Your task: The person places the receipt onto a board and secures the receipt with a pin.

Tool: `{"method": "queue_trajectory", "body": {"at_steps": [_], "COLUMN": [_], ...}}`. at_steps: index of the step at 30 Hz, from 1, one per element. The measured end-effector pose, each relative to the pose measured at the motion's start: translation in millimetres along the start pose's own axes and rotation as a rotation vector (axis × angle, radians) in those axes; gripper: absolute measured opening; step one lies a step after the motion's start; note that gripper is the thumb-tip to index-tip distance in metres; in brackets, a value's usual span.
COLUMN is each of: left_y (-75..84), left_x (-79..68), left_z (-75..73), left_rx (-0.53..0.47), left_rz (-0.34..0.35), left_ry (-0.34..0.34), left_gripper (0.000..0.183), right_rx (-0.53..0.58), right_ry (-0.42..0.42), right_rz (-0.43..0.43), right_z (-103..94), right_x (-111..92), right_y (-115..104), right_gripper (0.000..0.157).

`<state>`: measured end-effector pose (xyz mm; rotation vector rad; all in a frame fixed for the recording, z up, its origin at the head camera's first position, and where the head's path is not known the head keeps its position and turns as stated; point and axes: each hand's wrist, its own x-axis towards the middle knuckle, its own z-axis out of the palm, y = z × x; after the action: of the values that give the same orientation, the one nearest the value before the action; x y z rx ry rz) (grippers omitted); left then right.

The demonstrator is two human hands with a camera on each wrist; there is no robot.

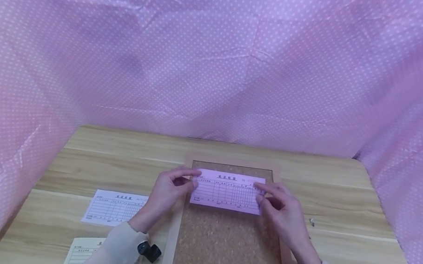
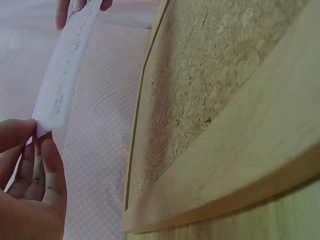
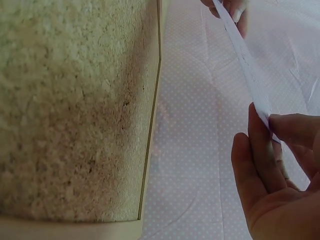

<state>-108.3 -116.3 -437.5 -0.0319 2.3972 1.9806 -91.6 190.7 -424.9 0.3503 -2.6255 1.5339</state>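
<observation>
A pink printed receipt slip point(image 1: 226, 193) is held up by both hands over the far end of a wood-framed cork board point(image 1: 223, 257). My left hand point(image 1: 168, 195) pinches its left edge between thumb and fingers. At the opposite edge, my right hand point(image 1: 284, 213) pinches it the same way. The left wrist view shows the slip point(image 2: 62, 75) raised off the cork point(image 2: 200, 90), its near end between thumb and fingers. Seen nearly edge-on in the right wrist view, the slip point(image 3: 245, 60) stretches from one hand to the other.
On the wooden table point(image 1: 358, 214), a white receipt slip point(image 1: 113, 209) lies left of the board. Nearer me, a pale yellow slip point(image 1: 81, 255) is partly covered by the left sleeve. A tiny object point(image 1: 312, 222) sits right of the board. Pink dotted cloth point(image 1: 224, 59) hangs around the table.
</observation>
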Motion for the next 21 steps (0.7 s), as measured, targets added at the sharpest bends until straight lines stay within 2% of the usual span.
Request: {"method": "queue_trajectory", "body": {"at_steps": [6, 11, 17, 21], "left_y": [1.0, 1.7, -0.3, 0.9], "left_x": [-0.5, 1.1, 6.4, 7.7], "left_z": [-0.6, 0.0, 0.7, 1.3], "left_rx": [0.035, 0.053, 0.048, 0.04], "left_rz": [-0.01, 0.014, 0.043, 0.037], "left_ry": [-0.002, 0.01, 0.001, -0.015], "left_gripper": [0.03, 0.03, 0.034, 0.037], "right_rx": [-0.03, -0.063, -0.085, -0.102], "right_ry": [-0.003, -0.009, 0.016, 0.019], "right_rz": [0.007, 0.026, -0.042, -0.065], "right_z": [-0.2, 0.8, 0.2, -0.7], "right_x": [2.7, 6.6, 13.9, 19.3], "right_y": [-1.6, -1.6, 2.7, 5.2], "right_gripper": [0.031, 0.032, 0.028, 0.027]}}
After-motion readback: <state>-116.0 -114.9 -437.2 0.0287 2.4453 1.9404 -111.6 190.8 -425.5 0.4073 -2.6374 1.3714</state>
